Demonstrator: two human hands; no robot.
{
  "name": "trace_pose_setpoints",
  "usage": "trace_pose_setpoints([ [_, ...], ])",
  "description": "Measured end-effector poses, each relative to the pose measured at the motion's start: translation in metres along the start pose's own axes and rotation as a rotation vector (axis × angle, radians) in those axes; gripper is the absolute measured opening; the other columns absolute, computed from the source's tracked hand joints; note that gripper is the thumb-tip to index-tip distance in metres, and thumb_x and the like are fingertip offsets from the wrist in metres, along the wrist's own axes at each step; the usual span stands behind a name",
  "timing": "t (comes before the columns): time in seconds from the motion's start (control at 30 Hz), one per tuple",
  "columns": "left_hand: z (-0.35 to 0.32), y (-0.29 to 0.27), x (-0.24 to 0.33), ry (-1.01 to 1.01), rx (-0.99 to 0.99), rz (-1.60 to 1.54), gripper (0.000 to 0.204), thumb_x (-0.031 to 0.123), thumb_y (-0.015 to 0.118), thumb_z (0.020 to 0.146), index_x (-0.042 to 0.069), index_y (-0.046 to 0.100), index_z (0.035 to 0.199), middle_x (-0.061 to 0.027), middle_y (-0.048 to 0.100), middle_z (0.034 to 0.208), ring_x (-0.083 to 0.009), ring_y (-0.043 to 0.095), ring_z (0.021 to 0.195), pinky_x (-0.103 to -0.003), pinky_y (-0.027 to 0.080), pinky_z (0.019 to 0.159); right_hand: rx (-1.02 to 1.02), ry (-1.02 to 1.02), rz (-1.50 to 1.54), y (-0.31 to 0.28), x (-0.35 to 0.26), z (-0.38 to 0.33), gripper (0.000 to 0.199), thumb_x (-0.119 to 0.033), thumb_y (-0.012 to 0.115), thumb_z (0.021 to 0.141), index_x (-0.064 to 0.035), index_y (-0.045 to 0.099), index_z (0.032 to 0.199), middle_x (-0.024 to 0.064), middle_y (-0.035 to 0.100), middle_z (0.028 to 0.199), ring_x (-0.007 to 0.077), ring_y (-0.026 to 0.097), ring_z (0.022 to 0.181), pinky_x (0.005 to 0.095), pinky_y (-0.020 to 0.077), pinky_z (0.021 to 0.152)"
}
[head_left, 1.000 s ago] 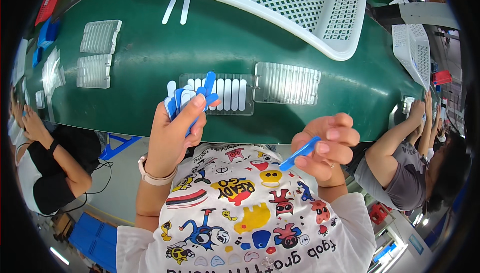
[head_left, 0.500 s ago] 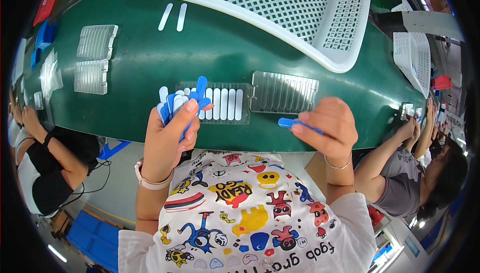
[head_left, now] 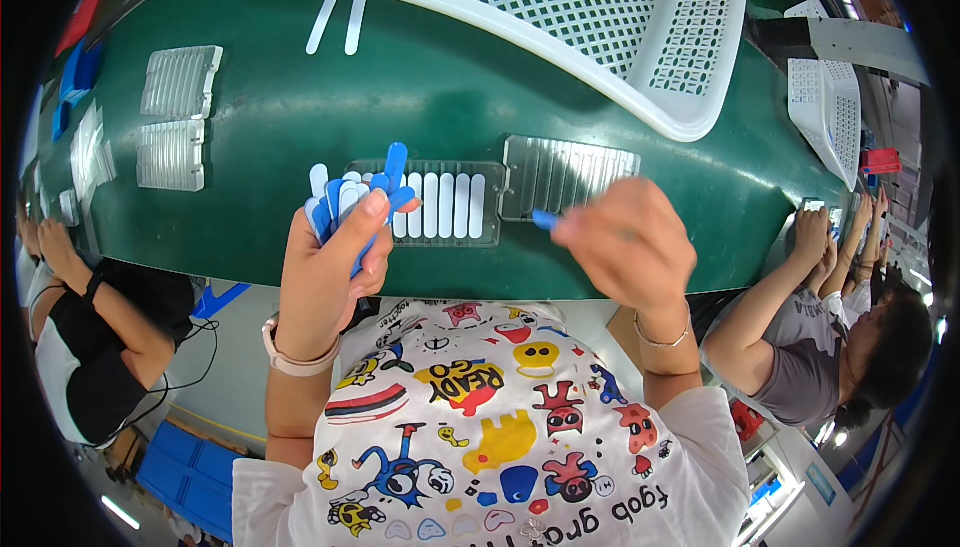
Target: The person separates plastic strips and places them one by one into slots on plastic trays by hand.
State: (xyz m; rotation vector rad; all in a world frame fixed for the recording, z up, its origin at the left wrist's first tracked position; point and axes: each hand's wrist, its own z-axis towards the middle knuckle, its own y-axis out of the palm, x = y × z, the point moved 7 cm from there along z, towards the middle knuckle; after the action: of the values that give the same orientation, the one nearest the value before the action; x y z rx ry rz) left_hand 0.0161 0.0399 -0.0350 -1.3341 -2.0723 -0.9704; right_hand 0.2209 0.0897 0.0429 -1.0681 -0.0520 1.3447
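Note:
My left hand (head_left: 330, 267) grips a fanned bundle of blue and white flat sticks (head_left: 355, 197), held upright over the near edge of the green table. My right hand (head_left: 625, 242) pinches one blue stick (head_left: 545, 219), its tip pointing left toward a clear ribbed tray (head_left: 440, 205) that holds several white sticks in its slots. A second clear ribbed tray (head_left: 565, 172) lies just right of the first, partly behind my right hand.
A large white perforated basket (head_left: 560, 7) lies at the back of the green table (head_left: 260, 117). Two loose white sticks (head_left: 338, 25) and spare clear trays (head_left: 175, 122) lie to the left. Other people sit at both sides, left (head_left: 90, 337) and right (head_left: 830, 337).
My right hand has risen from my lap with the blue stick and moved forward and left to the tray. My left hand and its bundle stayed almost still.

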Motion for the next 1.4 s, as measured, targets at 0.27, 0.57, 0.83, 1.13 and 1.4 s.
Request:
trace_pose_setpoints([
  [0.27, 0.001, 0.0, 0.0, -0.021, -0.012, -0.009, 0.028, 0.024, 0.051, 0.093, -0.004, 0.056, 0.095, 0.0007, 0.042, 0.05, -0.0025, 0.029, 0.036, -0.019, 0.019, 0.034, -0.145, 0.399, -0.098, 0.033, 0.031, 0.004, 0.028, 0.009, 0.058, 0.075, -0.0037, 0.058, 0.1, 0.0084, 0.056, 0.078, 0.0245, 0.052, 0.068, 0.0301, 0.0418, 0.07],
  [0.57, 0.002, -0.002, 0.0, -0.022, -0.021, 0.003, 0.026, 0.023, 0.053, 0.092, -0.002, 0.054, 0.094, -0.0009, 0.045, 0.053, -0.0024, 0.031, 0.037, -0.019, 0.021, 0.035, 0.042, 0.809, 0.507, 0.034, 0.055, -0.01, 0.009, 0.0, 0.06, 0.083, -0.0015, 0.06, 0.092, 0.0108, 0.067, 0.097, 0.0165, 0.064, 0.087, 0.0271, 0.0485, 0.078],
  [0.83, 0.005, 0.0, 0.0, -0.027, -0.041, 0.027, 0.032, 0.028, 0.058, 0.089, -0.004, 0.064, 0.091, 0.0046, 0.041, 0.051, -0.0003, 0.029, 0.04, -0.019, 0.021, 0.038, -0.1, 0.653, 0.029, 0.027, 0.066, 0.0, 0.009, -0.011, 0.07, 0.076, -0.0048, 0.067, 0.083, 0.0043, 0.065, 0.073, 0.0148, 0.057, 0.063, 0.0277, 0.0382, 0.066],
  [1.13, 0.006, 0.001, 0.002, -0.028, -0.04, 0.057, 0.034, 0.029, 0.058, 0.089, -0.004, 0.064, 0.091, 0.0051, 0.04, 0.05, -0.0001, 0.03, 0.041, -0.019, 0.021, 0.037, -0.123, 0.56, -0.033, 0.038, 0.066, 0.0, 0.019, -0.018, 0.076, 0.069, -0.0072, 0.066, 0.082, 0.0029, 0.059, 0.089, 0.0171, 0.051, 0.086, 0.031, 0.0336, 0.079],
  [1.4, 0.004, 0.016, -0.006, -0.106, -0.145, 0.081, 0.029, 0.025, 0.057, 0.09, -0.003, 0.061, 0.089, 0.0032, 0.042, 0.052, -0.0016, 0.032, 0.041, -0.019, 0.023, 0.038, -0.25, 0.508, -0.211, 0.038, 0.064, 0.001, 0.024, -0.019, 0.075, 0.07, -0.0079, 0.066, 0.09, 0.0035, 0.058, 0.092, 0.0206, 0.052, 0.09, 0.0338, 0.0332, 0.083],
])
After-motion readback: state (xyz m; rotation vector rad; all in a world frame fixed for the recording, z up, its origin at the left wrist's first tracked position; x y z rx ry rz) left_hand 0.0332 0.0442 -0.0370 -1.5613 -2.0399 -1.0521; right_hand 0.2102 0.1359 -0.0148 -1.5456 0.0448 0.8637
